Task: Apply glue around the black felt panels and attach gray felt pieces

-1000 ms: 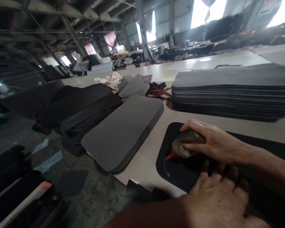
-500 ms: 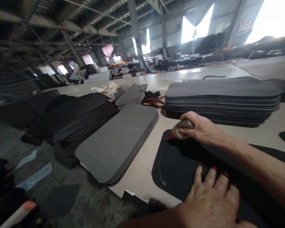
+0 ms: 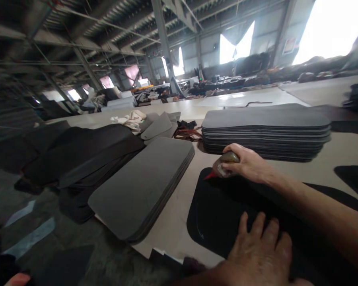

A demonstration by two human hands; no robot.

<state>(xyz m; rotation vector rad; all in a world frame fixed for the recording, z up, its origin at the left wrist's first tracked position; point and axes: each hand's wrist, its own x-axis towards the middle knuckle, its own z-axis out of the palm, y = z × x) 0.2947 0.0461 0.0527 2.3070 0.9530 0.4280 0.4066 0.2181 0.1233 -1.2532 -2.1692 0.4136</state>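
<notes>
In the head view, my right hand [image 3: 246, 161] is wrapped round a squeeze bottle [image 3: 226, 163] with a pointed red nozzle. The bottle is tilted, its tip at the upper left part of a black rounded sheet [image 3: 209, 210]. Whether the tip touches the sheet I cannot tell. A thin pale line of liquid marks the sheet near its left edge. My left hand [image 3: 261, 250] lies on that sheet with fingers spread, holding nothing. Shadow darkens the sheet under my right arm.
A stack of grey rounded sheets [image 3: 146, 186] lies to the left, and a taller stack [image 3: 265, 133] stands behind my right hand. Brown straps [image 3: 186, 134] and grey offcuts [image 3: 158, 127] lie between them. Dark folded material [image 3: 92, 151] is at the far left. The table edge borders the floor.
The bottle and my right hand appear slightly further left and lower, largely along with the whole view. The pale line shows more faintly. My left hand stays on the sheet.
</notes>
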